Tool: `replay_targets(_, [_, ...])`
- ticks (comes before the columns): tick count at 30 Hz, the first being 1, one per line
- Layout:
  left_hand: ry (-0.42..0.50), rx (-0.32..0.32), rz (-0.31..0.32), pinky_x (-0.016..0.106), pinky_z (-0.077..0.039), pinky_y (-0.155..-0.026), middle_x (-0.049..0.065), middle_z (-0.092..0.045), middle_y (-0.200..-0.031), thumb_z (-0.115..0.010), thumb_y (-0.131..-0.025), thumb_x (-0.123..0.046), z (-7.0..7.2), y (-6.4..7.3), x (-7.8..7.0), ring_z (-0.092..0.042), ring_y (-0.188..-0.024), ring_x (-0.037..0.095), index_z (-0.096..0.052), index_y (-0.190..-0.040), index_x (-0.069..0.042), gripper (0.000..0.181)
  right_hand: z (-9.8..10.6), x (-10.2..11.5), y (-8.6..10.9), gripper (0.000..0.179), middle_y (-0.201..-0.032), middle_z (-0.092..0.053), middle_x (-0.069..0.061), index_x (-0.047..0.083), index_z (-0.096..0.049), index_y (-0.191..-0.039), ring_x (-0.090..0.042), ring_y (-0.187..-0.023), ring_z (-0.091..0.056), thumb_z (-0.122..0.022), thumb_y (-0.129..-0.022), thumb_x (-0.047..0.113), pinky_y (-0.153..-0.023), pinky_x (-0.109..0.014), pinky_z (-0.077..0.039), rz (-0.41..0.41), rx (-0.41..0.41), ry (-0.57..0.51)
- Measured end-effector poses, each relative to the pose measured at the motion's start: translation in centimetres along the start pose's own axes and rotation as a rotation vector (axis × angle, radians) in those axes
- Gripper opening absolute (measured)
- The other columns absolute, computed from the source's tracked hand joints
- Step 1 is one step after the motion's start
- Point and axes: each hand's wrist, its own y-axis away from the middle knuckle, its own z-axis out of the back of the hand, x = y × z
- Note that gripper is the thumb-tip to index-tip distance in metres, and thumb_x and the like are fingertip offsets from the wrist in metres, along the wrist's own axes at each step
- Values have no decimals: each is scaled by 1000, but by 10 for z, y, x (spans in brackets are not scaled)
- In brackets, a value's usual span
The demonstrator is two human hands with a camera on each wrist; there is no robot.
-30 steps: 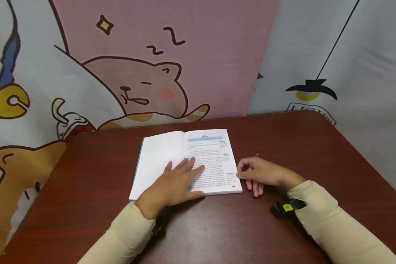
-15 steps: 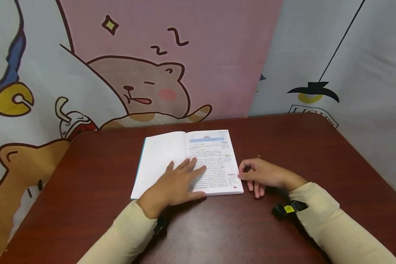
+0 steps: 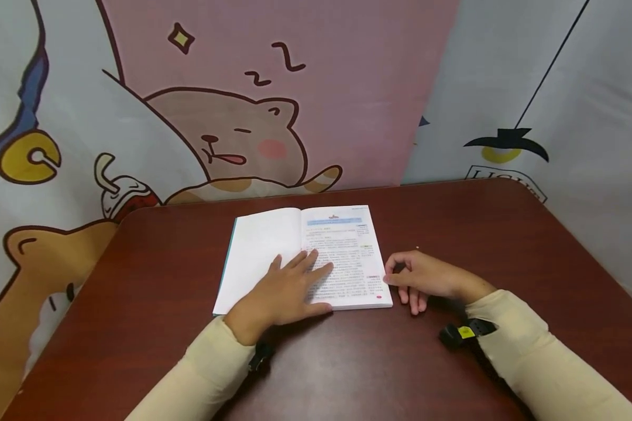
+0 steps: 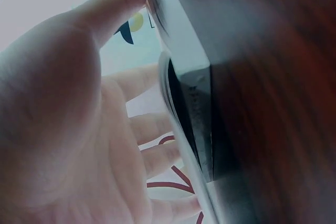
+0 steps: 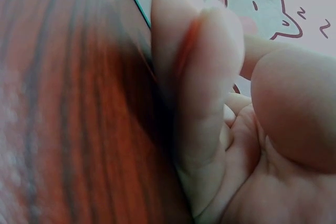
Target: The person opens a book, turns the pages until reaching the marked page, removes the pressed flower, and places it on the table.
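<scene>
An open book (image 3: 263, 251) lies on the table, its left page blank and its right page printed with dense text and a blue band near the top. My left hand (image 3: 281, 292) rests spread across the lower middle of it, fingers straight, thumb along the bottom edge. In the left wrist view, this hand (image 4: 89, 124) lies over the pages beside the book's thick edge (image 4: 189, 45). At the right page's outer edge, my right hand (image 3: 423, 278) pinches the page edge between thumb and bent index finger. The right wrist view shows curled fingers (image 5: 205, 87) hiding the pinch.
The dark red-brown wooden table (image 3: 505, 234) extends around the book. Behind it hangs a cartoon-printed cloth (image 3: 358, 88). Black straps with small devices (image 3: 455, 335) sit at both wrists, over cream sleeves.
The whole head view has shifted slightly, moving the scene a little to the right. Both hands keep their places on the book.
</scene>
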Motion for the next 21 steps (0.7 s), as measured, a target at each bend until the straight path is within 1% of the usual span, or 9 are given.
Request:
replay_targets(4, [-8, -2, 11, 69, -25, -114, 9, -31, -164, -56, -89, -70, 0, 1, 0, -32, -151, 30, -38, -155, -30, 79, 0, 0, -1, 29, -65, -63, -10, 1, -52, -108, -19, -44, -64, -62, -99, 26, -42, -30, -52, 12, 4, -2])
replay_targets(9, [36, 3, -5, 70, -23, -114, 10, -31, -164, -57, -89, -68, 0, -1, -1, -30, -151, 32, -39, -155, -30, 78, 0, -3, 1, 28, -65, -63, -10, 0, -52, -108, -20, -44, -64, -62, -100, 25, -42, -30, -52, 1, 4, -10])
replay_targets(14, [42, 19, 11, 70, -23, -115, 10, -30, -164, -58, -89, -68, 0, 1, -1, -29, -152, 32, -39, -155, -30, 78, -1, -5, -1, 29, -65, -63, -9, 1, -52, -109, -20, -44, -65, -61, -100, 26, -42, -31, -52, 11, 11, -23])
replay_targets(21, [43, 0, 0, 70, -24, -114, 11, -31, -163, -57, -90, -68, 1, 0, 1, -31, -151, 33, -40, -154, -31, 76, 0, -1, -2, 29, -64, -63, -10, 0, -51, -110, -20, -44, -64, -58, -102, 27, -42, -30, -52, -10, 6, -35])
